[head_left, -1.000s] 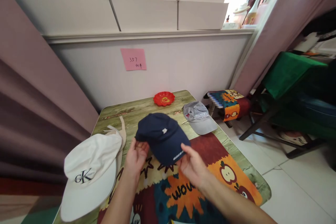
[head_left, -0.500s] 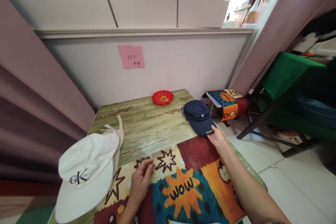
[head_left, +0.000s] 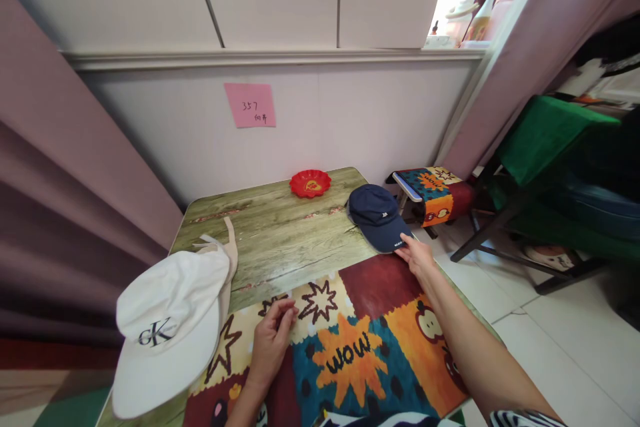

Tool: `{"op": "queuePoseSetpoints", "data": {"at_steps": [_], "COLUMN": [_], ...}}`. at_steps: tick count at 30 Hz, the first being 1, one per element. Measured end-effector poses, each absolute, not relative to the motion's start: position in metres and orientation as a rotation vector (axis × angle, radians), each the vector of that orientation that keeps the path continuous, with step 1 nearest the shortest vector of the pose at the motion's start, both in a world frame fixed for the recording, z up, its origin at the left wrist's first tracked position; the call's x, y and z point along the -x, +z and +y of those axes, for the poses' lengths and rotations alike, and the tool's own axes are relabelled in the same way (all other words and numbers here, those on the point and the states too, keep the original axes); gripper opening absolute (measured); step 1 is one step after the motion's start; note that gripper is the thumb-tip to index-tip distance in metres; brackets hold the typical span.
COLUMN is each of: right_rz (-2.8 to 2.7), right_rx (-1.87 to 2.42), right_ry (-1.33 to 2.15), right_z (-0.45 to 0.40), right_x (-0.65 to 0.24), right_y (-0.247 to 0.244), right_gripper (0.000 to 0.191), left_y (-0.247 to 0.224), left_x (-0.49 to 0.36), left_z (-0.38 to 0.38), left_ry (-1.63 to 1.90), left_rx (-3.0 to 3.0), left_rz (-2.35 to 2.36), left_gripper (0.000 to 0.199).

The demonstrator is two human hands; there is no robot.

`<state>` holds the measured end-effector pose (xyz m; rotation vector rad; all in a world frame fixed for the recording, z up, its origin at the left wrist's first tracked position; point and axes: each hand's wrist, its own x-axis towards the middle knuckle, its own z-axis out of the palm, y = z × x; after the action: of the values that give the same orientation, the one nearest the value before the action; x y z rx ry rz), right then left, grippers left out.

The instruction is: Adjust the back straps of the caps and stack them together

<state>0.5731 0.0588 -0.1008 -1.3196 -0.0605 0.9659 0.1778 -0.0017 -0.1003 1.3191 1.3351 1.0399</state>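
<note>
Light pinch on the navy brim

Right of centre in the frame, a navy blue fabric cap (head_left: pixel 373 207) sits at the side of the green wood-patterned table (head_left: pixel 280 227); the right hand (head_left: pixel 417 257) pinches its brim at the front edge, thumb above and fingers below; a light hold there should spare the soft crown, and lowering the brim evenly would avoid dragging the cap askew. The left hand (head_left: pixel 269 345) is half curled over the colourful patterned mat (head_left: pixel 350 360), seemingly holding nothing; whether its thumb meets the fingertips, I can't tell.
</note>
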Motion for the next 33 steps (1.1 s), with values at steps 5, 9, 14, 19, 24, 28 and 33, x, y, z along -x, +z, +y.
{"op": "queuePoseSetpoints", "data": {"at_steps": [5, 9, 14, 19, 24, 28, 33], "right_rz": [-0.144, -0.165, -0.155, -0.205, -0.476, -0.811, -0.967], "right_rx": [1.476, 1.474, 1.428, 1.459, 1.534, 1.407, 1.271], "right_ry": [0.972, 0.99, 0.97, 0.99, 0.973, 1.033, 1.071], "right_z": [0.036, 0.041, 0.062, 0.047, 0.011, 0.019, 0.058], "right_x": [-0.574, -0.572, -0.558, -0.551, -0.534, -0.481, -0.398], "right_y": [-0.112, -0.113, -0.113, -0.113, -0.115, -0.099, -0.093], "right_gripper": [0.03, 0.028, 0.025, 0.027, 0.045, 0.047, 0.045], "left_y": [-0.103, -0.104, -0.103, -0.101, -0.1, -0.099, -0.062], "left_x": [-0.176, -0.176, -0.178, -0.179, -0.181, -0.186, -0.161], "left_z": [-0.001, -0.001, -0.002, -0.006, -0.011, -0.013, 0.003], "left_ry": [1.037, 1.032, 1.049, 1.076, 1.076, 1.089, 1.235], "left_rx": [-1.31, -1.315, -1.31, -1.288, -1.333, -1.319, -1.45], "left_rz": [1.316, 1.31, 1.298, 1.296, 1.284, 1.284, 1.414], "left_gripper": [0.027, 0.026, 0.026, 0.025, 0.023, 0.022, 0.022]}}
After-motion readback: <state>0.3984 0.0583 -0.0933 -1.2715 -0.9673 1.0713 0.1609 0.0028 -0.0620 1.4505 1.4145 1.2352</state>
